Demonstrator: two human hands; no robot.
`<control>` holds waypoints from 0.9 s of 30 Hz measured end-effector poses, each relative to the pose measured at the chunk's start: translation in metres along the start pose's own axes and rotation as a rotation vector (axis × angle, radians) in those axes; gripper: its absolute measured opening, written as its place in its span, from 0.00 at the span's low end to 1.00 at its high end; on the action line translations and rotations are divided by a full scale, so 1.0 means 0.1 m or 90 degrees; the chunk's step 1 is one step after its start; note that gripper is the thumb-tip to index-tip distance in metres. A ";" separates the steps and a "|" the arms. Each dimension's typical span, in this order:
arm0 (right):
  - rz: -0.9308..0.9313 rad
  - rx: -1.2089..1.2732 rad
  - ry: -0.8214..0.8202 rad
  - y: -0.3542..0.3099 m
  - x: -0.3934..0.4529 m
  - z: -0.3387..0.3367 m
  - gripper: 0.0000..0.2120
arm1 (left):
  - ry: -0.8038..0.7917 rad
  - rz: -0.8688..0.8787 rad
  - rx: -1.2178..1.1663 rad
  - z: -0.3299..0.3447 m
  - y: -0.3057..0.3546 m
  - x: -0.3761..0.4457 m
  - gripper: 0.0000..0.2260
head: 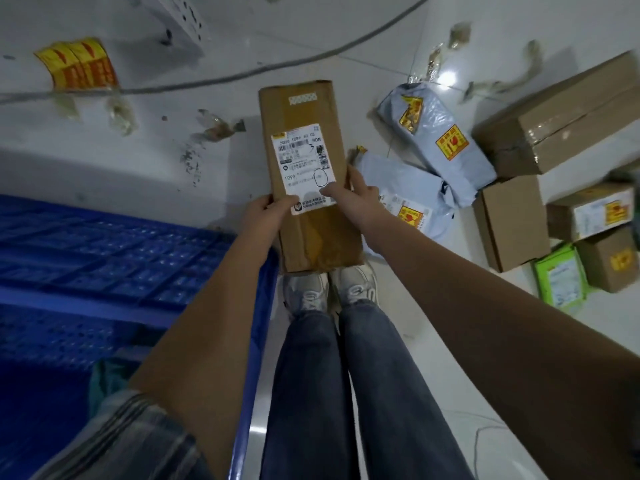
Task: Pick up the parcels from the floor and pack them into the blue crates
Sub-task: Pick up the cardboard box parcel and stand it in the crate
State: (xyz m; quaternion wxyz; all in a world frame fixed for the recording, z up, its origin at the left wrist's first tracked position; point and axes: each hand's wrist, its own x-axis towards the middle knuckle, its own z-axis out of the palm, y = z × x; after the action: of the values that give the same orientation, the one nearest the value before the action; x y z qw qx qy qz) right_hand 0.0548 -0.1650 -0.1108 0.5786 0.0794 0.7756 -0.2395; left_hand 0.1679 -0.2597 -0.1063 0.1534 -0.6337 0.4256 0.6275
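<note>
A long brown cardboard parcel (304,116) with a white shipping label is held in the air above my feet. My left hand (266,213) grips its left edge, thumb on the label. My right hand (353,195) grips its right edge, thumb across the label too. A blue crate (104,258) with a perforated floor stands on the left, its near rim beside my left leg. More parcels lie on the floor at right: two grey mailer bags (436,140) and several brown boxes (561,116).
A green packet (557,278) lies at the far right among small boxes. A grey cable (242,76) runs across the white tiled floor. Yellow-red stickers (78,64) and torn tape scraps litter the floor at the top. Something green (107,379) sits in the crate.
</note>
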 end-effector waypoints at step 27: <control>-0.142 0.204 -0.193 0.30 -1.68 -0.87 0.49 | -0.115 0.115 -0.322 -0.06 -0.18 -1.83 0.33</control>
State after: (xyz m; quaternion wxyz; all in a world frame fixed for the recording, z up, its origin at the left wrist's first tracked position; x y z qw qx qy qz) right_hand 0.0453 -0.0723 0.0568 0.6383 0.0475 0.6359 -0.4312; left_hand 0.2118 -0.1901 0.0576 -0.0291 -0.5528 0.2946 0.7790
